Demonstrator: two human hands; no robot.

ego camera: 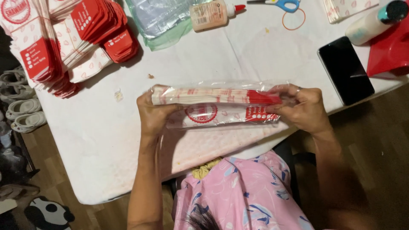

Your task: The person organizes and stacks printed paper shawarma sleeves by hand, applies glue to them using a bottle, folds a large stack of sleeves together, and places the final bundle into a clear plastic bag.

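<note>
Above the white table (106, 140), a stack of flat red-and-white cartons (213, 96) in a clear plastic bag (221, 117) is gripped at both ends — left hand (151, 116) and right hand (304, 108) closed around it. Light yet slippery, probably — best held endwise.

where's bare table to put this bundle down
Bare cloth lies between the bundle and the glue bottle, left of the phone. More lies below the carton stacks, left of the left hand. The far edge is crowded.
</note>
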